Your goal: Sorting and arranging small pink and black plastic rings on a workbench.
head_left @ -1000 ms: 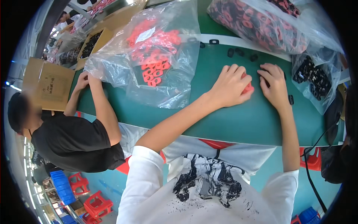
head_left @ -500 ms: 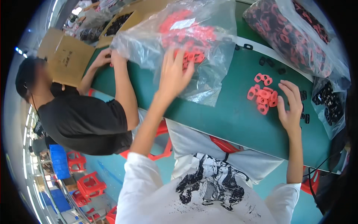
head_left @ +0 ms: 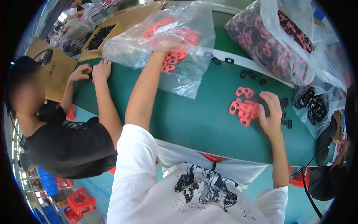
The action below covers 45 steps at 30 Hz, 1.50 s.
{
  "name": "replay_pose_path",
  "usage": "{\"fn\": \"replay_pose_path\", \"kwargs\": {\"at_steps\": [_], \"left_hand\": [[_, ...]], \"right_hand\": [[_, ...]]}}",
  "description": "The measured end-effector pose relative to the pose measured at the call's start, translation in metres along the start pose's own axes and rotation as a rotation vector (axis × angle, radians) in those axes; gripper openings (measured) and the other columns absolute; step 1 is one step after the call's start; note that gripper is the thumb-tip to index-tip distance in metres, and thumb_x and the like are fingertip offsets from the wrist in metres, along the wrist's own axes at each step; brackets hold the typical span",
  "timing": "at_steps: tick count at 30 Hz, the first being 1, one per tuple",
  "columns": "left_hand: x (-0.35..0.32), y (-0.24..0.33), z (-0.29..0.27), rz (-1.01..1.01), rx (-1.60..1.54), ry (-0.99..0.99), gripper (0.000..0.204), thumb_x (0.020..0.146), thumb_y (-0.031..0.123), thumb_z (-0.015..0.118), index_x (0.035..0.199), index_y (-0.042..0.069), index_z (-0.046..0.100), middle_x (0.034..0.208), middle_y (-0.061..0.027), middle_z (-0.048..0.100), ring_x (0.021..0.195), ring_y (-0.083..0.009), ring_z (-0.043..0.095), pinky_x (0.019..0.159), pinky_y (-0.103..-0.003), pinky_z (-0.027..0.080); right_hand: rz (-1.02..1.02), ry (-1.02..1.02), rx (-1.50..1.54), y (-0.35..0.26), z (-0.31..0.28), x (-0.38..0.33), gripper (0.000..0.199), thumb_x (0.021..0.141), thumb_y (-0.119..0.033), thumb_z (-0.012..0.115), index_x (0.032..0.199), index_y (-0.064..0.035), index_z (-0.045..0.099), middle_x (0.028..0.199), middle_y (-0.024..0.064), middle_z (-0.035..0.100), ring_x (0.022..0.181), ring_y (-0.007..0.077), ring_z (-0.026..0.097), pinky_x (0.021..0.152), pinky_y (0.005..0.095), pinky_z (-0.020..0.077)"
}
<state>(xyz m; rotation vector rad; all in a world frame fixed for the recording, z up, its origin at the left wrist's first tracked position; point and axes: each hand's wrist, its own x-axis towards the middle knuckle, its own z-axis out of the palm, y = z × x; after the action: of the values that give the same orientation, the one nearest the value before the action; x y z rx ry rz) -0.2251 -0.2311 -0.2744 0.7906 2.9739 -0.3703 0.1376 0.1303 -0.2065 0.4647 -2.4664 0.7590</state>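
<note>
Green table [head_left: 194, 119] surface, and the person's left hand [head_left: 166, 44] is deep inside a clear plastic bag [head_left: 164, 44] of red plastic rings [head_left: 172, 59] lying toward the far edge of the table; the film blurs the fingers, so whether they are closed on any rings cannot be told; the right hand [head_left: 271, 114] lies flat on the table toward its right end, fingers spread and apart, gripping nothing, its fingertips touching the right side of a small heap of red rings [head_left: 244, 108]; a few black rings [head_left: 285, 112] sit just beside that hand, more black ones [head_left: 251, 74] scattered farther back; a big clear bag of mixed red and black pieces [head_left: 276, 44] bulges at the far right corner, a smaller bag of black pieces [head_left: 315, 106] hangs at the right edge; along the left end a co-worker in a black shirt [head_left: 71, 145] has both hands [head_left: 93, 71] together at the table's edge, beside a brown cardboard box [head_left: 54, 71]; what those hands hold cannot be made out.
</note>
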Motion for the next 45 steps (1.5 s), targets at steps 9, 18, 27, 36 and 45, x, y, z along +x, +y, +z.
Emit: {"fn": "replay_pose_path", "kwargs": {"at_steps": [9, 18, 27, 36, 45], "left_hand": [[0.028, -0.141, 0.097, 0.118, -1.153, 0.418, 0.047, 0.1, 0.028, 0.046, 0.144, 0.009, 0.047, 0.143, -0.0117, 0.052, 0.133, -0.0271, 0.047, 0.114, -0.041, 0.035], [-0.001, -0.159, 0.077, -0.079, -0.296, 0.341, 0.046, 0.088, 0.029, 0.058, 0.126, 0.003, 0.06, 0.116, -0.0157, 0.066, 0.114, -0.0316, 0.059, 0.096, -0.04, 0.046], [-0.228, 0.186, -0.101, 0.111, -0.724, 0.829, 0.019, 0.077, -0.003, 0.062, 0.095, 0.001, 0.067, 0.09, -0.0137, 0.065, 0.081, -0.0308, 0.064, 0.073, -0.039, 0.051], [-0.203, 0.222, -0.099, 0.6, -0.788, 0.42, 0.039, 0.076, 0.028, 0.078, 0.106, 0.008, 0.064, 0.094, -0.0065, 0.059, 0.079, -0.0263, 0.064, 0.065, -0.036, 0.052], [-0.203, 0.209, -0.095, 0.525, -0.865, 0.386, 0.029, 0.075, -0.001, 0.063, 0.103, 0.008, 0.062, 0.094, -0.007, 0.058, 0.077, -0.0272, 0.064, 0.065, -0.038, 0.051]], "right_hand": [[-0.025, -0.082, 0.183, -0.016, 0.006, 0.019, 0.041, 0.078, -0.003, 0.062, 0.119, 0.0026, 0.061, 0.121, 0.022, 0.06, 0.11, 0.0379, 0.06, 0.097, 0.0415, 0.0464], [-0.02, -0.235, 0.283, -0.01, 0.012, 0.008, 0.055, 0.077, -0.007, 0.071, 0.129, -0.0012, 0.054, 0.135, 0.0204, 0.051, 0.125, 0.0378, 0.051, 0.105, 0.0432, 0.0407], [0.149, -0.313, 0.314, -0.001, -0.013, 0.002, 0.032, 0.073, -0.001, 0.072, 0.105, -0.0003, 0.068, 0.1, 0.0125, 0.064, 0.083, 0.0242, 0.063, 0.077, 0.0322, 0.0507], [0.311, -0.264, 0.383, 0.009, -0.015, 0.002, 0.024, 0.08, -0.002, 0.071, 0.104, 0.0008, 0.067, 0.086, 0.0049, 0.064, 0.067, 0.0101, 0.056, 0.06, 0.0226, 0.0442], [0.082, -0.071, 0.348, -0.011, 0.003, 0.009, 0.03, 0.081, 0.004, 0.069, 0.111, 0.0014, 0.066, 0.108, 0.0113, 0.065, 0.08, 0.0132, 0.064, 0.068, 0.0239, 0.0531]]}}
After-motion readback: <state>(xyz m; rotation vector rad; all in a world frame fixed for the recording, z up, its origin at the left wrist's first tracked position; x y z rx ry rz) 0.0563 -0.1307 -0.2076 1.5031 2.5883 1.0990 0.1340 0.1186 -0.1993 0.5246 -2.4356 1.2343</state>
